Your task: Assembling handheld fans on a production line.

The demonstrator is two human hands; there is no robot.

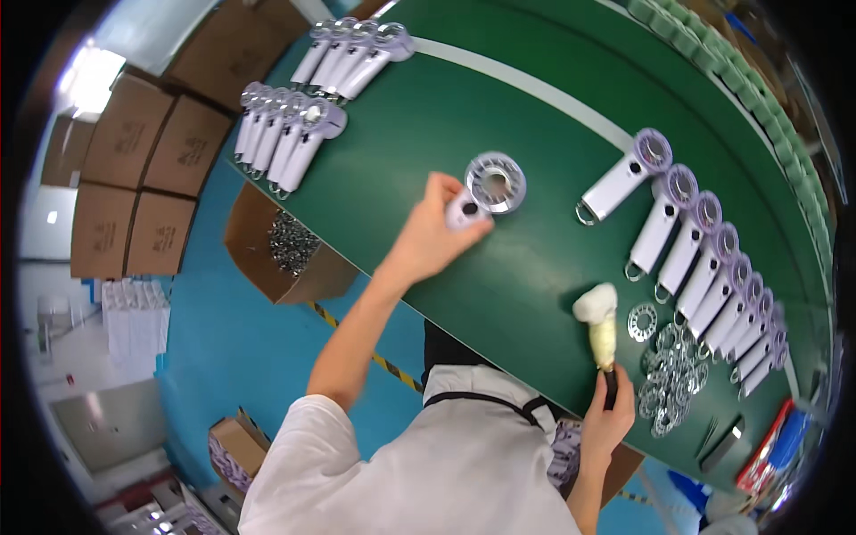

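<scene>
My left hand (437, 223) is closed round the short white handle of a handheld device (501, 160), apparently a small hand-held fan. Its round pale purple head has a silver slotted ring and faces up above the green table. In my right hand (611, 415), near the front edge, is the black handle of a hammer-like tool (603, 339) with a yellowish wrapped shaft and a white padded head. Just right of that head lies a single slotted silver ring (642, 322). A pile of similar rings (673, 374) is beside it.
A row of white devices (655, 232) lines the table's right side, and two groups (299, 143) lie at the far left. Tweezers (707, 434), a dark cutter (722, 444) and a blue-red item (777, 443) sit at right. A carton of small metal parts (294, 245) stands below the left edge.
</scene>
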